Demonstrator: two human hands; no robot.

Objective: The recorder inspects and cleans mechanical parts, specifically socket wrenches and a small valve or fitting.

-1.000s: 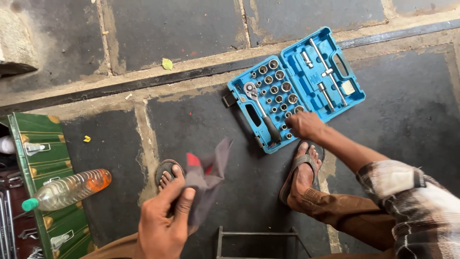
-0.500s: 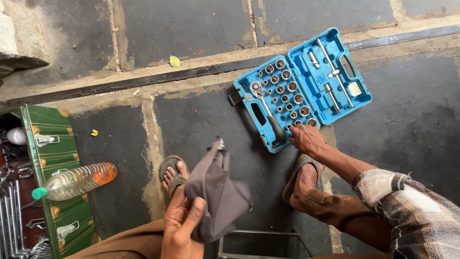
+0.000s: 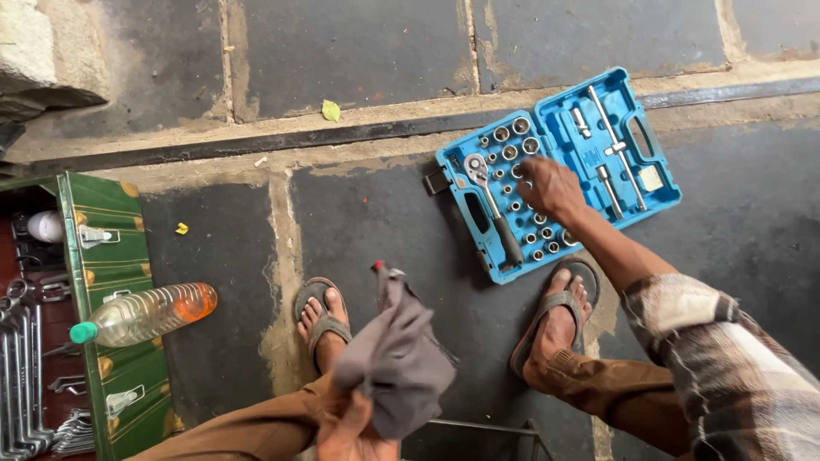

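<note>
- The floor [image 3: 359,51] under you is dark stone slabs with pale joints, and a dark metal strip runs across it above the case.
- Your legs come in from the bottom edge in brown trousers, with a sandal on each foot; the right foot [image 3: 555,320] stands just below the case, and the left foot [image 3: 323,320] is near the rag.
- A green toolbox [image 3: 107,256] stands open at the left edge; a row of spanners [image 3: 21,376] lies inside it.
- The blue case [image 3: 555,171] lies open on the floor to your upper right, both halves flat. Sockets sit in rows in the left half; extension bars lie in the right half.
- The grey rag [image 3: 397,358] hangs from your left hand, bunched, with one corner sticking up.
- A plastic bottle [image 3: 145,313] with a green cap lies on its side across the toolbox edge, with orange liquid in its far end.
- A ratchet [image 3: 491,205] with a black grip lies in the left half of the case, just beside the sockets.
- Your right hand [image 3: 551,186] is down on the socket rows, palm down. The fingers curl onto the sockets; you cannot tell whether they pinch one.
- Your left hand [image 3: 346,427] is at the bottom edge, fingers closed on the rag.
- A yellow-green leaf [image 3: 330,110] lies on the floor well above the rag.
</note>
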